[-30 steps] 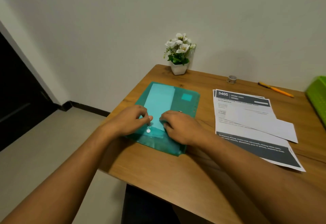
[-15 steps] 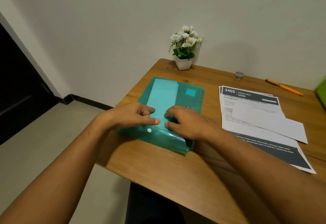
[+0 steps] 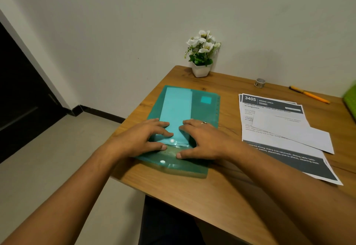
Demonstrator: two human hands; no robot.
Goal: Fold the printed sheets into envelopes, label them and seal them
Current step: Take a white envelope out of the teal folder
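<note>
While both hands rest on the folder (image 3: 204,108), the left hand (image 3: 142,138) and right hand (image 3: 202,140) lie flat with fingers spread, gripping nothing. They seem to pin it down so the thumbs can work the snap flap (image 3: 173,164) at its near edge. A pale stack inside shows through the cover, perhaps envelopes. The sheets (image 3: 269,135) lie on the worktop (image 3: 192,196) to the right, apart from the folder and untouched, with a white envelope (image 3: 300,131) across them. Tape (image 3: 260,82) and a pen (image 3: 310,97) wait near the wall, and a plant (image 3: 202,56) stands behind the folder. Nothing lies between folder and sheets.
</note>
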